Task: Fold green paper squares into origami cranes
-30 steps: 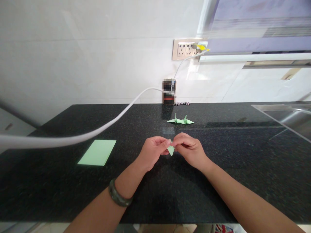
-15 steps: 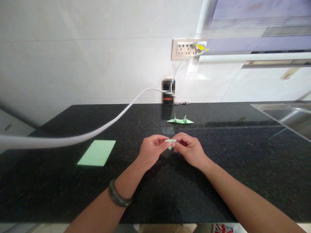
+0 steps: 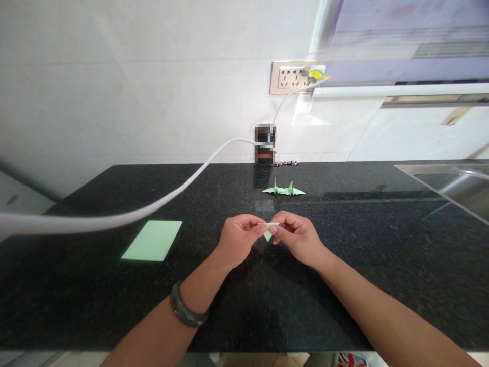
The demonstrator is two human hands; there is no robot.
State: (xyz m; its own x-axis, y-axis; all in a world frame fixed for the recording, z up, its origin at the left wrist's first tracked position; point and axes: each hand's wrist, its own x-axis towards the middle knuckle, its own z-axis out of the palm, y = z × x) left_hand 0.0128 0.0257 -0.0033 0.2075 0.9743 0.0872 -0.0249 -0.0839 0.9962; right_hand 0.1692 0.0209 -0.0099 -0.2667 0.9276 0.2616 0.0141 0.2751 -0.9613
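A small piece of folded green paper [image 3: 269, 234] is pinched between both hands above the dark countertop [image 3: 267, 311], one point of it facing down toward me. My left hand [image 3: 239, 237] is closed on its left side, thumb and fingertips pressed together. On the right side my right hand [image 3: 300, 235] grips it the same way. The fingertips cover part of the paper's edges. Just beyond the hands, two folded green paper cranes [image 3: 283, 190] stand side by side on the counter.
To the left lies a stack of green paper sheets [image 3: 153, 240]. A white cable [image 3: 179, 196] arches over the counter's left side to a blurred-out device [image 3: 265, 144] against the wall. Beside that lies a beaded strand [image 3: 286, 163]. A metal sink [image 3: 458, 183] is at the right.
The folded paper has tilted, so more of its downward-pointing triangular face shows between the thumbs. Both hands have hardly moved and keep their pinch.
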